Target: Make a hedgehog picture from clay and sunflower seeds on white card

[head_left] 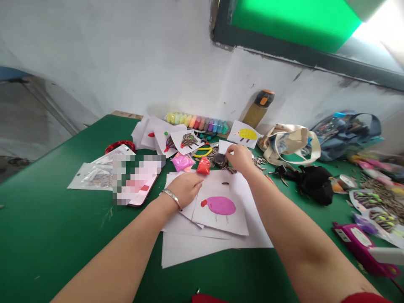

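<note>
Our green worktop (57,219) stands before a white wall (110,54). Near us lies the pink-animal sheet (232,221), our left hand (186,188) resting unclenched at its left edge; farther, our right hand (239,157) is by a black packet (220,160), its grip unclear.

Table, green-topped (57,227): a paper stack (189,250) is lying near the middle, with a purple pack (183,162) and a red pack (203,166) sitting at its far edge and loose seeds (259,160) lying beyond its far right corner. To the left, a phone (145,179) is lying beside flat pouches (94,179). To the right, a cream tote (285,131) is slumping toward the back, a black bundle (315,185) is lying before it, and a magenta device (360,248) is resting nearer the front.
</note>
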### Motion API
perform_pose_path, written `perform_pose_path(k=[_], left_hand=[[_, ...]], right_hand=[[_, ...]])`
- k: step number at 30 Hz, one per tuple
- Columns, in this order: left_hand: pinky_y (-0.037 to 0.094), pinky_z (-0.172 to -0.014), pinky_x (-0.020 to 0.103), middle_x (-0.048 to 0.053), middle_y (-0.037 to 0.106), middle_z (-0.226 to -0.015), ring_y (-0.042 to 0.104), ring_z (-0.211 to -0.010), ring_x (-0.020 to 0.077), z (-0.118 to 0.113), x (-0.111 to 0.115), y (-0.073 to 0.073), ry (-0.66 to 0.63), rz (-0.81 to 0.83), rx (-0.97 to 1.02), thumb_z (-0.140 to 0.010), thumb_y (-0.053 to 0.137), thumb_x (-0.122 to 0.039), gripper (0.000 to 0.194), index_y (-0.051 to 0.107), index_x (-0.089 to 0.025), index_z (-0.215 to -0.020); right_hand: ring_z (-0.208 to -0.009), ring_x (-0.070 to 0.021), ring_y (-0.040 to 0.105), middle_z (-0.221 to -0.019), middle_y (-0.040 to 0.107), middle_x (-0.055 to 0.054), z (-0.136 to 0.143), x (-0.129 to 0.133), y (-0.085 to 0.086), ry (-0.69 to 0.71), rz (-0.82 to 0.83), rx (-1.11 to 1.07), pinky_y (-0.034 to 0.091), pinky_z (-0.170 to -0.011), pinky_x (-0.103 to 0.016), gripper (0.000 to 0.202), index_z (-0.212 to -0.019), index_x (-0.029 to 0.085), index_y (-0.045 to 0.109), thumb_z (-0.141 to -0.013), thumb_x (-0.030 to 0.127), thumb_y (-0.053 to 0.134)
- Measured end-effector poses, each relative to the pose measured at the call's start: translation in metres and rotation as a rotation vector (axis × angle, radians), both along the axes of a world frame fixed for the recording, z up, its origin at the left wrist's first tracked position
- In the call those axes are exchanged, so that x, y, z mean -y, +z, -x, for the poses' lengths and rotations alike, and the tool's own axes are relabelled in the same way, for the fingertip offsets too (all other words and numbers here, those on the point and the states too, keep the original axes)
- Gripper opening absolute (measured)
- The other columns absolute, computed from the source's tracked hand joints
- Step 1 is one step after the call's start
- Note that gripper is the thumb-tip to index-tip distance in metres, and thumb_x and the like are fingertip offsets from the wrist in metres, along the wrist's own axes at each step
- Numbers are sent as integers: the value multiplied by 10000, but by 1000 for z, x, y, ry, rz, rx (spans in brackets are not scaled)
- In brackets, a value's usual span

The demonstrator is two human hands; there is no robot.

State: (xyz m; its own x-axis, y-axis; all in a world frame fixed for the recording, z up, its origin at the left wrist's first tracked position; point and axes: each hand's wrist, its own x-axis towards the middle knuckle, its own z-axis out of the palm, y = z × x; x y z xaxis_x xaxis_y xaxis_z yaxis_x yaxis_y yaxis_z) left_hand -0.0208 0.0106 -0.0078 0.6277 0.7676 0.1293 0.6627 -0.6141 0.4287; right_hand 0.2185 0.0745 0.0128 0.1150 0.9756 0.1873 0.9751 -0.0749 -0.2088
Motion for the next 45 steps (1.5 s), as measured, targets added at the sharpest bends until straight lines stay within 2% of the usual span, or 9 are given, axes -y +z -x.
perform_pose_path(k=[8, 11, 14, 18, 24, 28, 31, 41, 45], left_hand=[[474, -1009, 394, 59, 679, -1219, 609, -1139, 231, -6, 16, 22, 180, -19, 481, -936, 481, -383, 341, 674, -203, -1153], [489, -979, 435, 96, 573, -1369, 556, -1212, 264, -11, 20, 26, 173, 191, 627, -837, 630, -441, 552, 546, -215, -1334], [542, -836, 378, 108, 678, -1141, 643, -979, 228, -15, 23, 29, 136, 471, 736, -787, 676, -376, 484, 629, -161, -1218], [507, -615, 277, 25, 633, -714, 575, -638, 129, -16, 23, 31, 131, 692, 816, -781, 673, -338, 265, 713, -114, -918], [400, -513, 217, -13, 549, -593, 491, -543, 86, -10, 15, 28, 43, 782, 844, -794, 685, -389, 271, 670, -120, -770], [348, -469, 205, -21, 535, -547, 456, -501, 76, -9, 13, 28, 98, 829, 847, -745, 736, -426, 316, 658, -120, -754], [350, -465, 205, -19, 553, -555, 466, -500, 77, -9, 13, 28, 144, 846, 862, -703, 764, -435, 333, 653, -124, -749], [366, -487, 210, -26, 560, -587, 475, -523, 79, -7, 13, 26, 157, 859, 789, -702, 766, -404, 308, 679, -129, -808], [360, -488, 212, -30, 554, -582, 471, -521, 77, -8, 15, 27, 188, 873, 786, -695, 775, -384, 294, 694, -130, -819]], right_hand=[[-648, -149, 547, -700, 607, 7, 14, 80, 35, 129, -338, -469, 417, -654, -293, 68, -795, 221, 568, -839, 269, 551], [-652, -141, 557, -711, 615, 9, 33, 107, 32, 182, -305, -697, 435, -634, -282, 70, -814, 222, 560, -852, 281, 567], [-711, -142, 575, -755, 623, 6, 48, 121, 21, 223, -261, -840, 463, -678, -284, 67, -827, 220, 569, -859, 279, 575], [-735, -140, 581, -852, 650, -4, 49, 126, 6, 268, -160, -963, 482, -697, -295, 70, -886, 223, 626, -835, 269, 612], [-906, -160, 623, -1052, 693, -23, 33, 126, -2, 449, 28, -1036, 502, -817, -321, 292, -1098, 268, 705, -817, 235, 633], [-933, -162, 641, -984, 708, -12, 27, 120, 0, 573, 185, -1093, 501, -865, -328, 230, -973, 261, 748, -826, 186, 588], [-911, -161, 648, -922, 712, -11, 28, 116, -2, 562, 180, -1089, 500, -876, -329, 178, -832, 240, 748, -831, 183, 579], [-853, -149, 663, -928, 728, -8, 37, 118, -9, 502, 106, -1064, 530, -794, -307, 186, -976, 272, 749, -859, 258, 605], [-829, -161, 659, -901, 722, -16, 36, 118, -8, 550, 58, -854, 524, -774, -308, 165, -934, 265, 749, -846, 228, 615]])
